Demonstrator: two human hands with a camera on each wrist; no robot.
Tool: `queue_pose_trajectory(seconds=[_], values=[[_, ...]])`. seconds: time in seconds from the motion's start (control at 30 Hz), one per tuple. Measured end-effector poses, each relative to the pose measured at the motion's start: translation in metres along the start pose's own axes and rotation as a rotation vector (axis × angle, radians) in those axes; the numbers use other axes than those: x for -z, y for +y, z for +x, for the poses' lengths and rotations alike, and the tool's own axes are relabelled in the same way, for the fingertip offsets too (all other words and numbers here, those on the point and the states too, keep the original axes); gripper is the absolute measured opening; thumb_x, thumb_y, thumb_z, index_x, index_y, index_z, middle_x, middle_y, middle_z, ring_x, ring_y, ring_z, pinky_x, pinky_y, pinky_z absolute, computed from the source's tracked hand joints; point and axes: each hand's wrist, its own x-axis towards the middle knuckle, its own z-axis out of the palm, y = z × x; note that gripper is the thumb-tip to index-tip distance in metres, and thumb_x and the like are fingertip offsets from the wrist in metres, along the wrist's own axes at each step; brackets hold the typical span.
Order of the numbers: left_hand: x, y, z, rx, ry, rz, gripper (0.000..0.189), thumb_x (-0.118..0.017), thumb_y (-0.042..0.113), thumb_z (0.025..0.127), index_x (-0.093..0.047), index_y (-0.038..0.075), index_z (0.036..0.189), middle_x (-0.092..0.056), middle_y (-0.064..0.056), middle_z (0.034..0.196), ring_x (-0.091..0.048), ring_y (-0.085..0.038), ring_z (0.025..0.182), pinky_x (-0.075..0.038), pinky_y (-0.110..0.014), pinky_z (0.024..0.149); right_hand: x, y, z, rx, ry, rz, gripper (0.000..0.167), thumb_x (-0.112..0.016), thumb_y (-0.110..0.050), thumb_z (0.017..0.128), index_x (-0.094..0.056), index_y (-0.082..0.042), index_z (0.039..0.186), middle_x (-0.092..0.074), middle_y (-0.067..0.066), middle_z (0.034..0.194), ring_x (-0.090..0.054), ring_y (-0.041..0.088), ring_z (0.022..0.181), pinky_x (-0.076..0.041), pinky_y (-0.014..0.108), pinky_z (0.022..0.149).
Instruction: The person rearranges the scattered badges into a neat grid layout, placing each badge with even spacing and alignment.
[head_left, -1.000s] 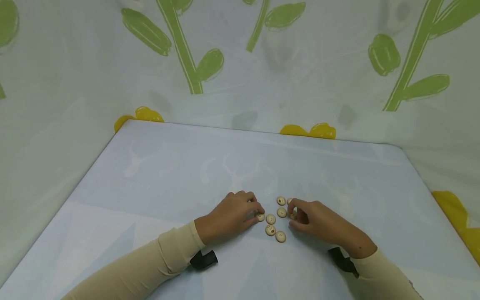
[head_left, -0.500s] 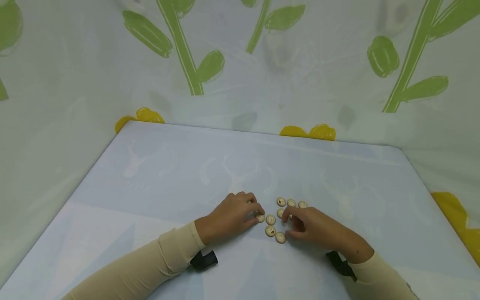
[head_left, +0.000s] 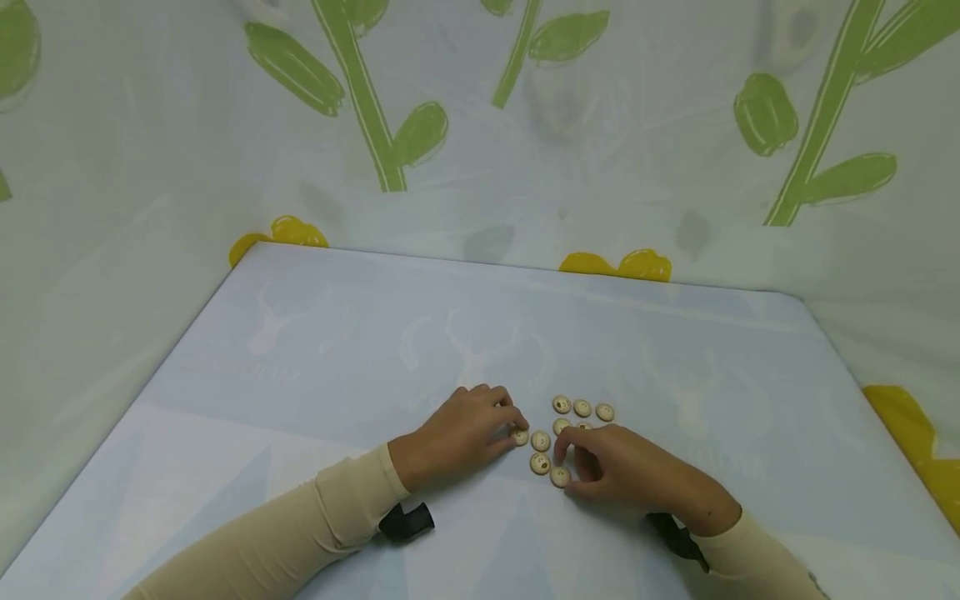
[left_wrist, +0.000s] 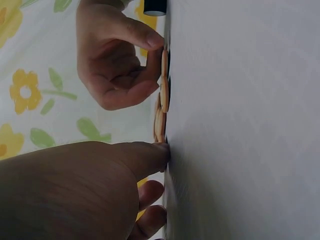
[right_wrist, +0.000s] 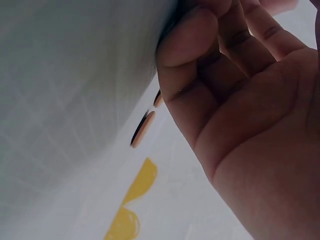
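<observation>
Small round wooden discs with dark face-like marks lie on the table. My left hand holds one wooden disc at the left end of the group between thumb and fingers, on the tabletop. My right hand has its thumb and index finger at the edges of the nearest disc. Two more discs, one plain-marked and one with a dark spot, lie between the hands. In the left wrist view, the right hand curls beside a row of discs seen edge-on.
Beyond the right hand lies a row of three discs. Two others, partly covered by its fingers, sit just in front of that row. A pale blue cloth covers the table; a flower-printed curtain hangs behind it.
My right hand has let go of a disc beneath the far row and moved left and nearer, to the nearest disc. A third disc in the far row is uncovered. The left hand stays put.
</observation>
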Motion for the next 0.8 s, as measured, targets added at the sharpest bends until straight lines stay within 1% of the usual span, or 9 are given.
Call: queue_pose_trajectory(seconds=[0.17, 0.3, 0.37, 0.5, 0.57, 0.7, 0.8], values=[[0.0009, 0.0000, -0.0001, -0.004, 0.012, 0.015, 0.016, -0.072, 0.030, 0.093, -0.076, 0.026, 0.109, -0.067, 0.006, 0.104, -0.061, -0.012, 0.091, -0.038, -0.025, 0.067, -0.0010, -0.0009, 0.0008, -0.001, -0.003, -0.024, 0.023, -0.079, -0.021, 0.085, -0.062, -0.027, 0.098, -0.052, -0.016, 0.067, -0.048, -0.003, 0.060, -0.043, 0.020, 0.057], [-0.0010, -0.0005, -0.0008, 0.002, -0.002, 0.007, 0.017, -0.072, 0.030, 0.093, -0.076, 0.027, 0.109, -0.067, 0.007, 0.105, -0.061, -0.011, 0.091, -0.038, -0.024, 0.068, -0.0036, -0.0005, 0.0008, 0.008, -0.007, -0.020, 0.022, -0.079, -0.020, 0.085, -0.063, -0.027, 0.099, -0.052, -0.016, 0.067, -0.047, -0.004, 0.060, -0.043, 0.020, 0.056], [-0.0014, -0.0005, -0.0010, 0.001, -0.007, 0.007, 0.017, -0.071, 0.031, 0.094, -0.076, 0.027, 0.109, -0.067, 0.007, 0.105, -0.060, -0.011, 0.091, -0.038, -0.025, 0.068, -0.0050, -0.0005, 0.0006, 0.002, -0.006, -0.031, 0.021, -0.079, -0.021, 0.086, -0.063, -0.027, 0.098, -0.052, -0.016, 0.067, -0.048, -0.004, 0.060, -0.043, 0.020, 0.057], [-0.0014, -0.0002, -0.0009, -0.004, 0.002, 0.015, 0.016, -0.072, 0.031, 0.093, -0.076, 0.027, 0.109, -0.067, 0.006, 0.103, -0.060, -0.012, 0.090, -0.040, -0.025, 0.068, -0.0066, -0.0015, 0.0008, -0.015, 0.006, -0.051, 0.020, -0.078, -0.023, 0.086, -0.063, -0.029, 0.097, -0.053, -0.017, 0.067, -0.048, -0.003, 0.060, -0.043, 0.020, 0.057], [-0.0010, -0.0002, -0.0005, -0.002, 0.003, 0.013, 0.016, -0.072, 0.031, 0.093, -0.076, 0.027, 0.108, -0.067, 0.006, 0.103, -0.060, -0.012, 0.090, -0.040, -0.025, 0.068, -0.0059, -0.0025, 0.0008, -0.015, 0.011, -0.045, 0.019, -0.078, -0.024, 0.087, -0.063, -0.029, 0.097, -0.052, -0.016, 0.067, -0.047, -0.003, 0.060, -0.042, 0.020, 0.056], [-0.0016, -0.0004, -0.0007, 0.006, -0.014, 0.002, 0.017, -0.071, 0.031, 0.094, -0.076, 0.026, 0.109, -0.067, 0.007, 0.104, -0.060, -0.012, 0.091, -0.039, -0.025, 0.069, -0.0051, -0.0040, 0.0005, -0.006, 0.003, -0.026, 0.017, -0.077, -0.024, 0.088, -0.064, -0.027, 0.098, -0.052, -0.016, 0.067, -0.047, -0.003, 0.060, -0.042, 0.020, 0.055], [-0.0008, -0.0006, -0.0001, 0.005, -0.009, 0.010, 0.017, -0.072, 0.031, 0.094, -0.076, 0.027, 0.110, -0.067, 0.007, 0.104, -0.060, -0.011, 0.091, -0.039, -0.026, 0.069, -0.0039, -0.0043, 0.0007, -0.008, 0.011, -0.040, 0.017, -0.077, -0.024, 0.088, -0.064, -0.028, 0.097, -0.052, -0.016, 0.067, -0.047, -0.004, 0.060, -0.042, 0.019, 0.056]])
